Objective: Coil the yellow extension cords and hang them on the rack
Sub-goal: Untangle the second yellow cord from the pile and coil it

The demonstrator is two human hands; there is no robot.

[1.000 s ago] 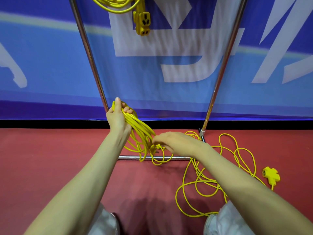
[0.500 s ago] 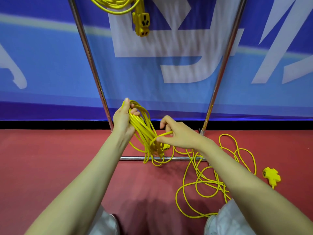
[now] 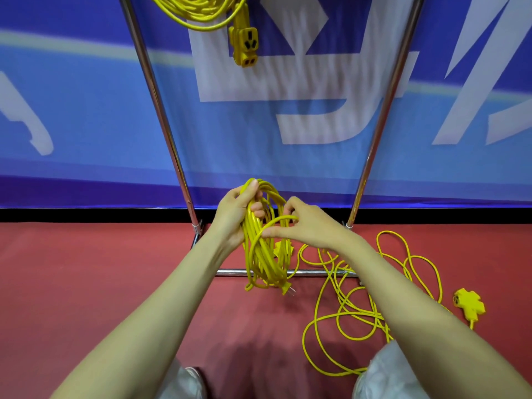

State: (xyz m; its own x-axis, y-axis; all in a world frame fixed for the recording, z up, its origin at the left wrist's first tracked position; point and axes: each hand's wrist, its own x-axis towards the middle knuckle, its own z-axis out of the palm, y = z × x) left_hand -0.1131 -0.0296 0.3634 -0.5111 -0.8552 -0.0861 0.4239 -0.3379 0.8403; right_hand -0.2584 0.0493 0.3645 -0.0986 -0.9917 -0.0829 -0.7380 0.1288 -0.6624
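Head view, read left to right. A blue banner (image 3: 86, 116) fills the background; its large white shapes are cropped by the frame and do not read as letters. The rack (image 3: 160, 110) shows two chrome uprights and a floor bar; its top is out of frame. A hung extension cord (image 3: 201, 12) is cut off by the upper edge, so what it hangs from is not shown; its socket block (image 3: 245, 46) dangles below, with no legible marking.

The left hand (image 3: 234, 216) grips the top of a coiled extension cord (image 3: 263, 263), thumb over the bundle and fingertips curled through it. The coil hangs in front of the floor bar, its pronged plug (image 3: 288, 290) at the bottom. A yellow piece behind the strands is mostly hidden. The right hand (image 3: 309, 226) pinches one loop of this coil between thumb and curled fingers.

A loose extension cord (image 3: 359, 315) sprawls on the red floor (image 3: 86, 283) at the right, partly covered by the right forearm and knee. Its multi-way socket (image 3: 469, 305) lies farthest right; any print on it is too small to read.
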